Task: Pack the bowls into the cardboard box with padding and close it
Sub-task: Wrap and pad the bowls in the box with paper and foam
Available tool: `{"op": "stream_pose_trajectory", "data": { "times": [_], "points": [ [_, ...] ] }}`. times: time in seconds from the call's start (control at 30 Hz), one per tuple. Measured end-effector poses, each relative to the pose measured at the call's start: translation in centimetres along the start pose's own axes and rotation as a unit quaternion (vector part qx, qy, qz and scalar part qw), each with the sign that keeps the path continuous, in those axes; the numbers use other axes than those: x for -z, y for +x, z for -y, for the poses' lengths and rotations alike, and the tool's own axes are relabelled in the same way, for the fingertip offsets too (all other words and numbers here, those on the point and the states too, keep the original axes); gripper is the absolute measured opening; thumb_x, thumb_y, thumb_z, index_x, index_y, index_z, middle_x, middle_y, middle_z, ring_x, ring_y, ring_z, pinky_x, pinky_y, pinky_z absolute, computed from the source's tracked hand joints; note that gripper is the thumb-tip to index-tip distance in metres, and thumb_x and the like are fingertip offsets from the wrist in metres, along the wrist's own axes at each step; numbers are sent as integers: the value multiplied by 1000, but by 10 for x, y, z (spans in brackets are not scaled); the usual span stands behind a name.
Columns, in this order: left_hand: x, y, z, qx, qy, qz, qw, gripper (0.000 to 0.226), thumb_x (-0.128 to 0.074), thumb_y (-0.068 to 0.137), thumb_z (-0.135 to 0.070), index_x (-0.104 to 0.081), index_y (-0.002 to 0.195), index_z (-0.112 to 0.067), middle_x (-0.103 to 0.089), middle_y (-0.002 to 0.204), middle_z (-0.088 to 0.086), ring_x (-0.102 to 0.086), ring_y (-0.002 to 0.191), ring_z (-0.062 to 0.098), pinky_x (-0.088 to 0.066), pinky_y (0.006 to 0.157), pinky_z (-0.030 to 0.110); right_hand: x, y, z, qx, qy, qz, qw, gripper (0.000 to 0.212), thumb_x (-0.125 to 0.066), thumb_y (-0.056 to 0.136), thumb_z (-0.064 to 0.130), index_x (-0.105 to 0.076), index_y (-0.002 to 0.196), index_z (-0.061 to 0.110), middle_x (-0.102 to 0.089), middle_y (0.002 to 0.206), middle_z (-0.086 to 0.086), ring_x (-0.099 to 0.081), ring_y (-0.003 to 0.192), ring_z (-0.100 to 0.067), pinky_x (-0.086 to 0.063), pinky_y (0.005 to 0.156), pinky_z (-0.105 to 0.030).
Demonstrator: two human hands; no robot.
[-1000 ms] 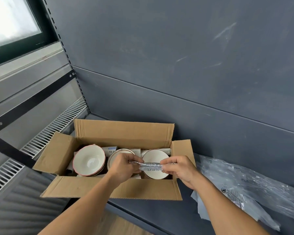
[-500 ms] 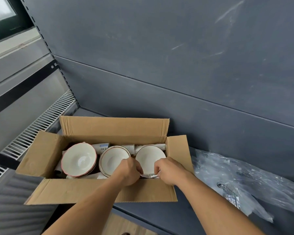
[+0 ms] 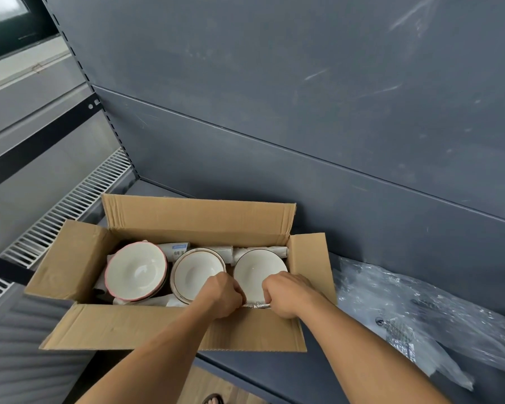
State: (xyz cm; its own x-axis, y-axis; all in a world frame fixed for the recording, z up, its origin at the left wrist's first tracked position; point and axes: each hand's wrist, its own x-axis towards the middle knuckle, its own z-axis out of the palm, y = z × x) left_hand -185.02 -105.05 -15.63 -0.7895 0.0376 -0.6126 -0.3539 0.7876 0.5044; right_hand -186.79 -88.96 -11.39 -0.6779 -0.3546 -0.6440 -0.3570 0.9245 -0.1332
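Observation:
An open cardboard box [image 3: 146, 328] sits on a dark grey shelf with all its flaps spread. Inside stand three white bowls side by side: a pink-rimmed bowl [image 3: 136, 269] on the left, a brown-rimmed bowl [image 3: 196, 271] in the middle and a dark-rimmed bowl [image 3: 257, 272] on the right. Rolled white padding [image 3: 260, 251] lies behind them. My left hand [image 3: 222, 295] and my right hand [image 3: 286, 294] each grip one end of a rolled strip of clear bubble wrap [image 3: 256, 305], held low against the box's near wall in front of the right bowl.
Crumpled clear plastic wrap [image 3: 420, 322] lies on the shelf right of the box. The grey back panel [image 3: 303, 141] rises close behind. A white slatted grille [image 3: 70, 205] and a black bar [image 3: 3, 266] are on the left. A sandalled foot [image 3: 213, 399] shows below the shelf edge.
Both hands have come down and closer together, lowering the bubble wrap roll from above the right bowl into the box's near edge. The camera view shifted slightly.

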Motion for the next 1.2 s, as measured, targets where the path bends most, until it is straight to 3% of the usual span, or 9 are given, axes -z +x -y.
{"op": "stream_pose_trajectory", "data": {
  "times": [0.1,0.2,0.3,0.47,0.57,0.73,0.83,0.97,1.2],
  "points": [
    [-2,0,0,5,0,-19,1000,30,-56,83,-7,-81,90,-22,-74,95,-5,-64,90,11,-52,74,19,-5,2,3,-5,10,-13,1000,29,-53,90,2,-66,112,16,-62,115,-8,-58,106,-28,-44,85,-35],
    [-4,-1,0,5,0,-26,1000,29,-56,85,-8,-80,90,-24,-74,96,-4,-63,87,10,-52,74,19,-4,4,4,-16,29,-19,999,26,-55,87,3,-68,107,15,-63,108,-9,-61,96,-28,-50,78,-36],
    [-5,1,0,4,-4,-31,999,29,-56,85,-8,-79,91,-24,-74,97,-3,-65,91,13,-55,79,24,0,4,3,-20,32,7,999,30,-52,87,3,-66,110,14,-62,111,-8,-59,94,-27,-48,72,-34],
    [-7,3,1,13,-10,-36,999,29,-56,86,-8,-79,90,-24,-73,97,-2,-65,90,14,-55,76,23,4,3,7,-34,-13,79,996,34,-41,94,12,-49,127,10,-54,126,-12,-54,111,-30,-37,77,-37],
    [-9,3,1,16,-14,-39,999,29,-55,86,-7,-79,90,-23,-73,96,-2,-64,90,14,-55,76,24,4,5,9,-56,-19,105,993,37,-39,94,13,-48,130,10,-55,129,-12,-54,113,-30,-37,80,-36],
    [-11,6,2,18,-6,-49,999,26,-59,85,-8,-79,87,-23,-73,93,-3,-64,84,12,-55,74,22,0,7,9,-94,6,53,994,29,-46,94,7,-58,120,10,-60,122,-10,-58,106,-28,-43,86,-36],
    [-13,8,2,23,0,-62,998,26,-59,83,-4,-80,85,-20,-74,89,-1,-64,78,12,-54,69,21,-6,9,10,-115,14,11,993,30,-52,93,9,-58,122,13,-61,122,-8,-59,109,-27,-42,80,-33],
    [-17,10,1,34,13,-63,997,27,-56,79,-1,-79,84,-15,-74,85,5,-69,79,20,-60,71,29,-12,14,8,-121,18,-25,992,32,-56,93,10,-59,124,17,-61,125,-7,-60,111,-25,-39,74,-30],
    [-22,15,3,46,64,-69,994,24,-50,88,-16,-71,98,-11,-70,97,10,-67,85,25,-60,75,37,-8,14,6,-100,5,49,994,30,-46,95,8,-58,122,13,-58,124,-9,-56,111,-27,-38,83,-35]
  ]
}}
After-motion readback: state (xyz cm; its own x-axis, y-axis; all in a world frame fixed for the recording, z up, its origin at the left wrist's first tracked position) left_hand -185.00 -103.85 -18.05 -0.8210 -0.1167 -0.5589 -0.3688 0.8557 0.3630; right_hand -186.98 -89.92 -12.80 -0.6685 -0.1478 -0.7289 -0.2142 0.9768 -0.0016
